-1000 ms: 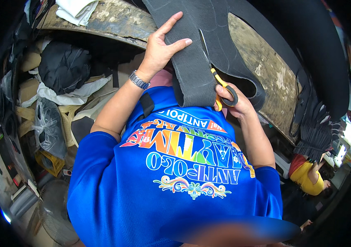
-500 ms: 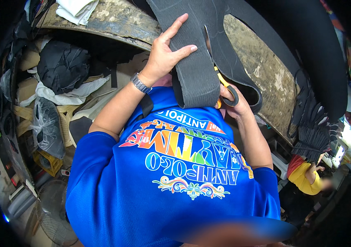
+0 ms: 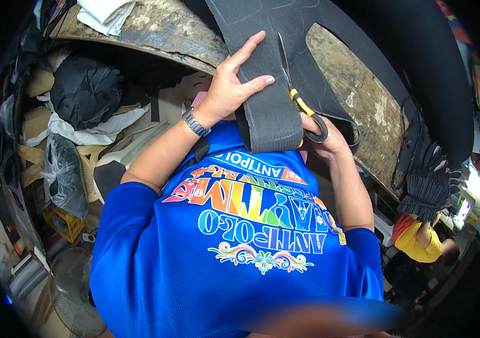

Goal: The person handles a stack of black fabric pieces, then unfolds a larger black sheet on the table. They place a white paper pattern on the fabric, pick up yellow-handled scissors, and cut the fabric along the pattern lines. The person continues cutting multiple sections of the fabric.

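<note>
the black sheet (image 3: 272, 119) is cut partway, its lined far stretch uncut; scissors (image 3: 302, 104) are gripped by the right hand (image 3: 331, 139); any pinch by the splayed left hand (image 3: 230, 91) cannot be told.

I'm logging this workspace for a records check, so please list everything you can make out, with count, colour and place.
Scissors: one, yellow-and-black handles, in the right hand
Fabric-like sheet: one, dark grey, under the scissor blades
Worn wooden table: one, brown, across the top
Folded cloth: one, white, table's upper left
Strip bundle: one, black, right
Plastic bag: one, clear, left
Crate: one, yellow, lower left
Fan: one, grey, lower left
Co-worker: one, yellow-and-red top, lower right
Other clutter: uncountable
Wristwatch: one, silver, left wrist
Shirt: one, blue, centre
Left hand: one, on the sheet
Right hand: one, at the scissor handles
</note>
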A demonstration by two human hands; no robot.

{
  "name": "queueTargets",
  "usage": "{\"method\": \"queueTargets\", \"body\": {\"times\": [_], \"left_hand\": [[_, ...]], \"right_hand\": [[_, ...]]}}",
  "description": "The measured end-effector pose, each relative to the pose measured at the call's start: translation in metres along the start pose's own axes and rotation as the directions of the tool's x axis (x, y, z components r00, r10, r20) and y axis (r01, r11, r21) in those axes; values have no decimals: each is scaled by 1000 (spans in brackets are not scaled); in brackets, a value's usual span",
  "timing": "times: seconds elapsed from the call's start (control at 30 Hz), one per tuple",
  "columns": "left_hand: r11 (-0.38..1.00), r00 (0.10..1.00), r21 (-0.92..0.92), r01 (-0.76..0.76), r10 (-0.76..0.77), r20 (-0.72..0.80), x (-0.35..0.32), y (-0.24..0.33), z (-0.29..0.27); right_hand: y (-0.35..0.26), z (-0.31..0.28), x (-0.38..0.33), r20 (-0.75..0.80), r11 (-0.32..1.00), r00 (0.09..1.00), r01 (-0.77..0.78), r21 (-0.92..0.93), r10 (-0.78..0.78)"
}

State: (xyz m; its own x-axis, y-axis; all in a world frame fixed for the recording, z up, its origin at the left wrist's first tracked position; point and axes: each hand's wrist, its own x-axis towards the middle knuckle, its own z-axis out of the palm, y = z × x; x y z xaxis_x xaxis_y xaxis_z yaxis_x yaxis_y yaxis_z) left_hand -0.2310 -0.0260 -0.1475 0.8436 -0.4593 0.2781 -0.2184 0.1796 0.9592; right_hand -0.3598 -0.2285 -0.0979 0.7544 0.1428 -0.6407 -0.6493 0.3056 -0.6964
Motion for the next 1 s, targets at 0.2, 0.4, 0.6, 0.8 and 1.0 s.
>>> {"method": "queueTargets", "body": {"times": [0.2,0.4,0.6,0.8,1.0], "left_hand": [[1000,1000,-15,20,-20,-19,-3,-4,0],[1000,1000,-7,2,-2,-18,3,-1,-5],[992,999,-127,-4,-1,-34,32,2,-22],[998,998,48,-50,48,31,18,3,-14],[999,999,27,-21,20,31,11,2,-16]], "right_hand": [[4,3,1,-76,999,997,-24,35,27],[7,-5,0,12,996,1000,-1,88,0],[2,-13,1,70,996,997,-23,84,17],[-6,-7,6,23,997,998,56,-48,-55],[2,-9,10,51,998,997,57,17,-57]]}}
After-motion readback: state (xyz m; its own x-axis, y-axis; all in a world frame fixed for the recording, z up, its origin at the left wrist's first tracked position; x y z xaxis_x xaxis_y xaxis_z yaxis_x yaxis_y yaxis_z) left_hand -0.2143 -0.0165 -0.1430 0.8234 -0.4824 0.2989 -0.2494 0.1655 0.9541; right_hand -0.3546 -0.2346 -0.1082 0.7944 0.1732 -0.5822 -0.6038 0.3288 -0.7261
